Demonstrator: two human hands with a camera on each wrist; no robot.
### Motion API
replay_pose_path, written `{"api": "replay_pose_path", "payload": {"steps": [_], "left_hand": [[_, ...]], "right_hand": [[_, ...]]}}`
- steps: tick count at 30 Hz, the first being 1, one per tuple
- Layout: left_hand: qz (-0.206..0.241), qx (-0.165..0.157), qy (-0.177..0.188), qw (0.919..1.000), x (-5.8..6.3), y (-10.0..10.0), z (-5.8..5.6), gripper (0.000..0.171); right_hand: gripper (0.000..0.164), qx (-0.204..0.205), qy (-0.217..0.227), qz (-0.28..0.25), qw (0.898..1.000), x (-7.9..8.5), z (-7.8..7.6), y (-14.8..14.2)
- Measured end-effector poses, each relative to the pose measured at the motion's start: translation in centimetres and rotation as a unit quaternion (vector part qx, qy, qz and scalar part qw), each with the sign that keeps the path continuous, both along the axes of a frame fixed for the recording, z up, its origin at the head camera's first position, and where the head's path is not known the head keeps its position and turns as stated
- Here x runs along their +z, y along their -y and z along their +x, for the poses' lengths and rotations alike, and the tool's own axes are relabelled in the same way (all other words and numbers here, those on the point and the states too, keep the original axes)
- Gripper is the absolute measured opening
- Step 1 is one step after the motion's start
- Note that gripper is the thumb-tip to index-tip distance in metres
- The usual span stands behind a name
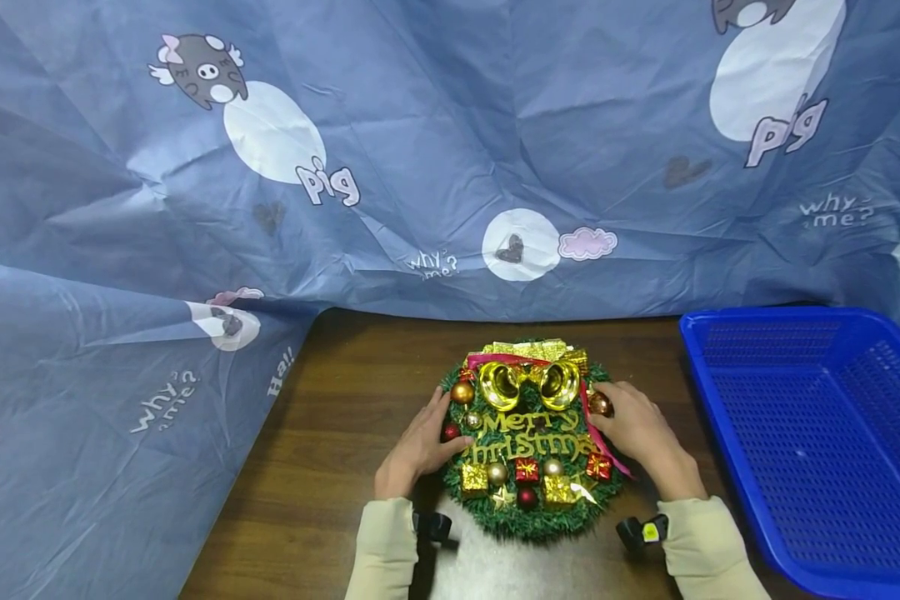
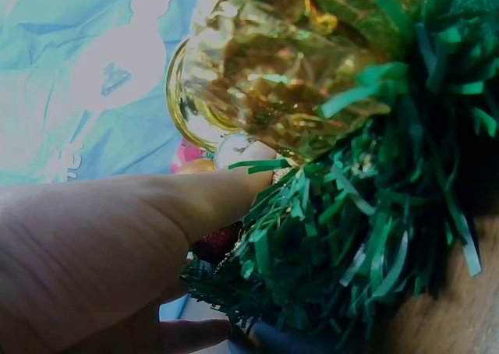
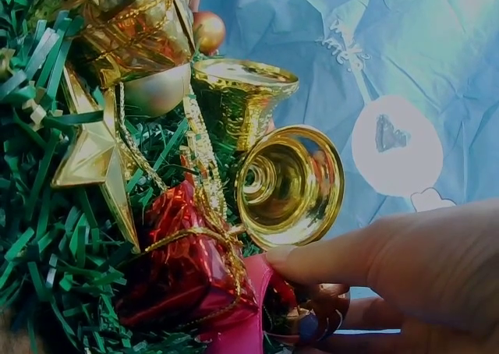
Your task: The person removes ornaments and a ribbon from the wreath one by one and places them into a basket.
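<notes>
A green Christmas wreath lies on the table, decked with two gold bells, gold "Merry Christmas" lettering, small baubles, gift boxes and a pink ribbon. My left hand holds its left edge, thumb over the green tinsel and fingers along the outer side. On the opposite edge my right hand grips the wreath beside a copper bauble. In the right wrist view, that thumb touches the pink ribbon near a red gift box. Tinsel partly hides the left fingertips in the left wrist view.
A blue plastic basket stands at the right on the brown wooden table. Behind and to the left hangs a blue printed cloth. Each wrist wears a black camera mount.
</notes>
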State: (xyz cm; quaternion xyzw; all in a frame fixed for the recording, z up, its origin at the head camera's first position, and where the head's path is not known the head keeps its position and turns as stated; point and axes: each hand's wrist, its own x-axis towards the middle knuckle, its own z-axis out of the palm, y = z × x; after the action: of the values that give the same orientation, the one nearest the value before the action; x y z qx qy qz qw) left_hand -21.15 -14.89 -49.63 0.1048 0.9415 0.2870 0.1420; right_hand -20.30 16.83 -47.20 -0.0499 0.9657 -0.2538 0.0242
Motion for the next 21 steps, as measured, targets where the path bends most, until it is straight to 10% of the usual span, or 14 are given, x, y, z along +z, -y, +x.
{"api": "replay_pose_path", "payload": {"steps": [21], "left_hand": [[0.007,-0.002,0.025,0.9997,0.01,0.15,-0.13,0.088]], "right_hand": [[0.052,0.011,-0.015,0.004,1.000,0.18,0.06,0.01]]}}
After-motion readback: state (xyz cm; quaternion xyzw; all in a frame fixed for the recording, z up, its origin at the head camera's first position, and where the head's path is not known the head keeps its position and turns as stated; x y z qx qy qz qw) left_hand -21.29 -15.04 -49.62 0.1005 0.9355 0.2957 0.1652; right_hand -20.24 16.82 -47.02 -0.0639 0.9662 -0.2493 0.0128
